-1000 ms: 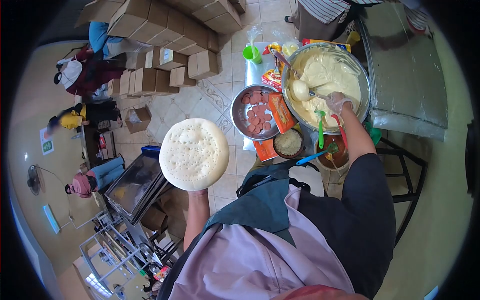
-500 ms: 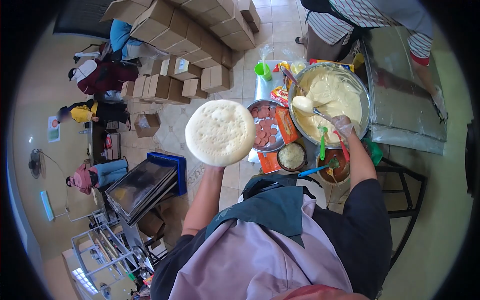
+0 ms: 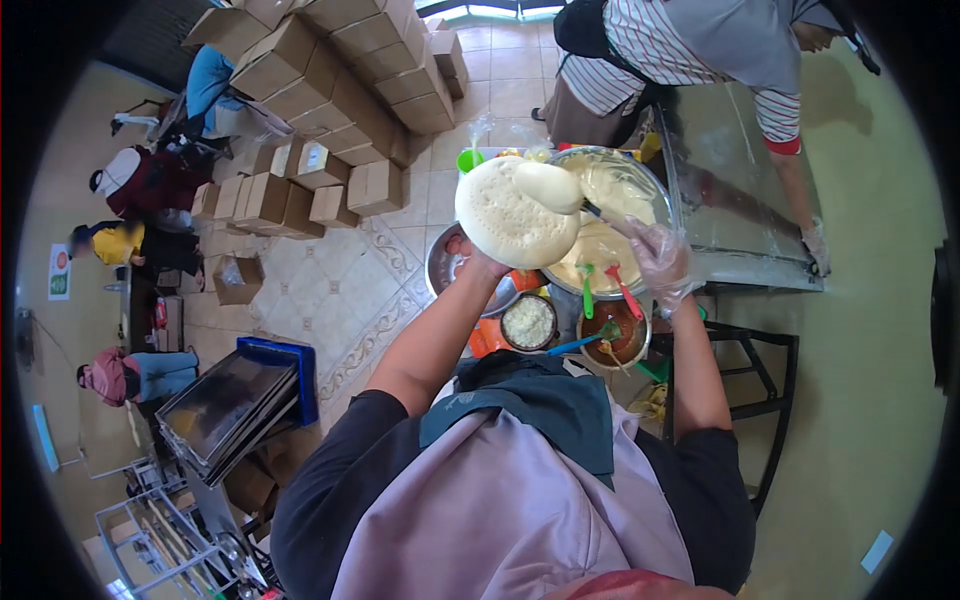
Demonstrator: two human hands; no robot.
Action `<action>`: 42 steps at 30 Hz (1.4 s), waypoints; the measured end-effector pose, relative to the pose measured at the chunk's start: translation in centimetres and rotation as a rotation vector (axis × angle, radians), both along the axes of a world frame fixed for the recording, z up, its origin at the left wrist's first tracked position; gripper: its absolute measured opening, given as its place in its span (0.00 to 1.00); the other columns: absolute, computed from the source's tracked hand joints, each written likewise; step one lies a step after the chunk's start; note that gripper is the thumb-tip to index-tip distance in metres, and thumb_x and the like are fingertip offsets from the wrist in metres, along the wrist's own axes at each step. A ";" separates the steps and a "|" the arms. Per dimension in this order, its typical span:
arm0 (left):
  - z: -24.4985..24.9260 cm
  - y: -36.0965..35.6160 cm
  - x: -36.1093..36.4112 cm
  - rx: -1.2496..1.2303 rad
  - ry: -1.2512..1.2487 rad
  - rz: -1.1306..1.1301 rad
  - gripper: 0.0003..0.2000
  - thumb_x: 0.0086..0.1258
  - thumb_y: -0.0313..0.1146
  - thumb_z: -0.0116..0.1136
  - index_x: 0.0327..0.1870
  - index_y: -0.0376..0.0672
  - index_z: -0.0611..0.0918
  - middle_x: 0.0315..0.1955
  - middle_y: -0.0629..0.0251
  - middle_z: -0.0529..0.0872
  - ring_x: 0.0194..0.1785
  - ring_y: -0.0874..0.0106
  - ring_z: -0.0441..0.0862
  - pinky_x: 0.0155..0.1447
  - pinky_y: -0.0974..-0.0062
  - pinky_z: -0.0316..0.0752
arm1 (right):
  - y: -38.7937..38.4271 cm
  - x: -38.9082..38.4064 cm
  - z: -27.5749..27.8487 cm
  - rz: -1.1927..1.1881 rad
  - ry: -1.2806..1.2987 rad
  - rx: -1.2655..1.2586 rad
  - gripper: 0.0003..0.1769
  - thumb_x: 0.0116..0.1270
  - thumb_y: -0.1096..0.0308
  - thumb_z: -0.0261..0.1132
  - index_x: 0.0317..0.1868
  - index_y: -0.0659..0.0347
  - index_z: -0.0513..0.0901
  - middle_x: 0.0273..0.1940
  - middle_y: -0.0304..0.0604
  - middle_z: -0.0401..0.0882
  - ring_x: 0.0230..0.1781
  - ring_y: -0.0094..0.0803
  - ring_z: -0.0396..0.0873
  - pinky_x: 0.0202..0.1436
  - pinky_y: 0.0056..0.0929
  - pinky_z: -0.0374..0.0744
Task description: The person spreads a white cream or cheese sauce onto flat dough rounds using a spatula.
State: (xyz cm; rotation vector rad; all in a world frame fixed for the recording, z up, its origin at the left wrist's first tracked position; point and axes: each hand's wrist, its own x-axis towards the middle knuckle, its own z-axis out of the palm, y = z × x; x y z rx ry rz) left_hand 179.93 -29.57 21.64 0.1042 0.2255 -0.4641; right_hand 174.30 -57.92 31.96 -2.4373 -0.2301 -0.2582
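Observation:
My left hand [image 3: 487, 264] holds up a round, pale pizza crust [image 3: 510, 232] from beneath, its fingers hidden under the dough. Small dimples cover the crust's top. In a clear plastic glove, my right hand [image 3: 662, 262] grips the handle of a ladle [image 3: 606, 216]. The ladle's bowl is heaped with pale cream sauce and overlaps the crust's upper right part. Behind both hands stands a large metal bowl [image 3: 672, 205] of the same sauce. A green spatula [image 3: 587, 288] and a red spatula [image 3: 622, 290] lie near its front rim.
A metal bowl of sliced sausage [image 3: 434, 272] is partly covered by the crust. Closer in are a bowl of grated cheese [image 3: 528, 323] and a bowl of red sauce [image 3: 630, 345]. A person [image 3: 650, 50] works at the metal table [image 3: 740, 180]. Cardboard boxes [image 3: 330, 90] stack up at left.
The crust has moved right, toward the sauce bowl. My right hand has lifted the loaded ladle from above the bowl to over the crust. The head view has shifted.

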 end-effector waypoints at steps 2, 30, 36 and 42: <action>-0.1 -1.2 -0.1 -0.018 -0.011 0.003 0.28 0.71 0.53 0.41 0.68 0.48 0.63 0.65 0.54 0.67 0.64 0.55 0.68 0.66 0.45 0.63 | 1.5 -0.7 1.8 0.071 -0.156 -0.172 0.19 0.60 0.68 0.62 0.52 0.44 0.81 0.30 0.45 0.77 0.28 0.45 0.77 0.31 0.41 0.76; 1.8 6.6 -4.2 0.083 0.165 -0.046 0.28 0.71 0.53 0.41 0.67 0.47 0.64 0.64 0.55 0.68 0.64 0.56 0.69 0.66 0.48 0.64 | -4.7 5.2 -14.8 -0.294 0.819 -0.768 0.18 0.63 0.62 0.55 0.51 0.55 0.81 0.50 0.51 0.79 0.49 0.48 0.79 0.52 0.41 0.78; 2.8 9.2 -4.5 0.118 0.190 -0.098 0.28 0.71 0.53 0.41 0.67 0.47 0.64 0.64 0.55 0.68 0.64 0.56 0.70 0.66 0.48 0.64 | -2.9 5.5 -20.7 -0.148 0.824 -0.586 0.16 0.59 0.61 0.58 0.43 0.58 0.84 0.47 0.54 0.81 0.47 0.48 0.80 0.52 0.40 0.78; 3.7 10.6 -5.3 0.156 0.200 -0.056 0.28 0.71 0.53 0.41 0.67 0.47 0.64 0.64 0.55 0.69 0.63 0.57 0.70 0.66 0.48 0.65 | 0.6 6.6 -24.4 0.042 0.877 -0.397 0.16 0.57 0.60 0.60 0.39 0.62 0.84 0.41 0.58 0.82 0.42 0.49 0.81 0.47 0.41 0.78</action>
